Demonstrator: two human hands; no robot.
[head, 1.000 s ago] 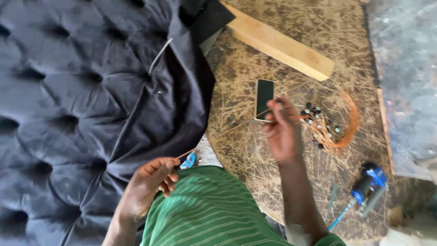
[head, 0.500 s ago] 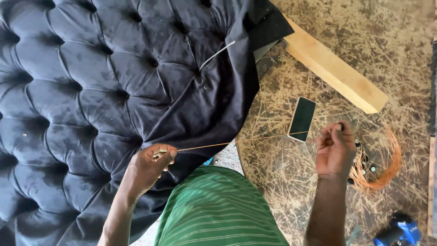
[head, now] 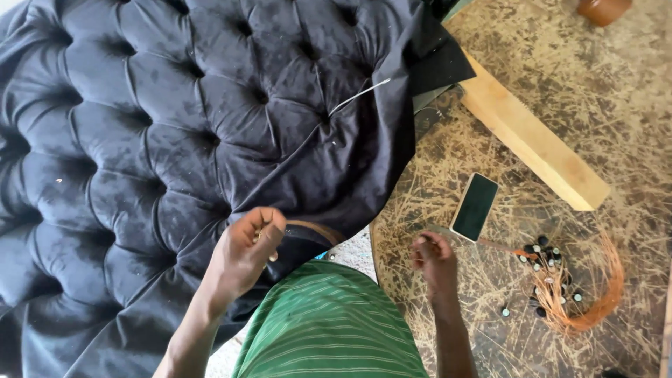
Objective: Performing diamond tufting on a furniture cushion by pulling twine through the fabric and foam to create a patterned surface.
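A dark tufted velvet cushion panel point(head: 175, 140) fills the left and middle of the view. My left hand point(head: 245, 255) rests on its near edge, fingers pinched on a thin brown cord point(head: 315, 229) that curves away to the right. My right hand point(head: 434, 260) is closed into a fist over the straw-strewn table, and the frame does not show clearly what it grips. A long metal needle point(head: 358, 96) sticks out of a tuft near the cushion's right side.
A smartphone point(head: 475, 206) lies face up on the table point(head: 560, 91). A wooden block point(head: 535, 143) lies diagonally behind it. A bundle of orange cords with dark buttons point(head: 567, 287) sits at the right. My green striped shirt point(head: 329, 325) is at the bottom.
My right hand has come down and in toward my body, away from the orange cords. My left hand stays pinched at the cushion's edge. The camera has shifted left.
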